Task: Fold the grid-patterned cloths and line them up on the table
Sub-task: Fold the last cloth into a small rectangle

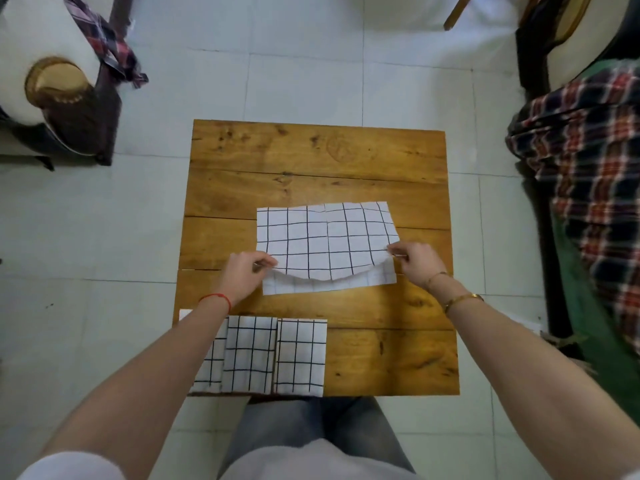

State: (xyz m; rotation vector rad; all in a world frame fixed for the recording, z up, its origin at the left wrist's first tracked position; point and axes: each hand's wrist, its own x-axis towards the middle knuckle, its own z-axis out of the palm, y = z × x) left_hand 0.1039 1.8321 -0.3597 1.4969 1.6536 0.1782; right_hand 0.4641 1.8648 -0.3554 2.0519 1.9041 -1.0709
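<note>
A: Nearest first — grey trousers and a pale shirt hem at the bottom edge, bare forearms reaching out over the table (381, 161). Wooden planks, square top.

B: Left to right then. Front left of the table?

A: Three folded cloths in a row along the near edge. Leftmost folded cloth (211, 368) is half hidden under the left forearm. Middle folded cloth (250, 355) sits just beside it, edges touching or overlapping, can't tell which. Right folded cloth (300, 356) is just beside that one. All white with black grid.

B: Hands?

A: Left hand (242, 271), red string on the wrist, fingers pinching the left near corner of the open cloth (322, 237). Right hand (417, 261), gold bracelets on the wrist, pinching the right near corner. Both hands closed on that cloth, corners lifted.

B: And the open cloth itself?

A: Centre of the table, beyond the folded row and apart from it. Top layer sags between the two hands, a lower layer shows flat beneath it on the near side. Far edge lies on the wood.

B: Off the table?

A: White tiled floor (304, 84). Dark chair (86, 109) far left with plaid fabric (110, 46) draped on it. Far right, more plaid cloth (588, 161) over something green.
</note>
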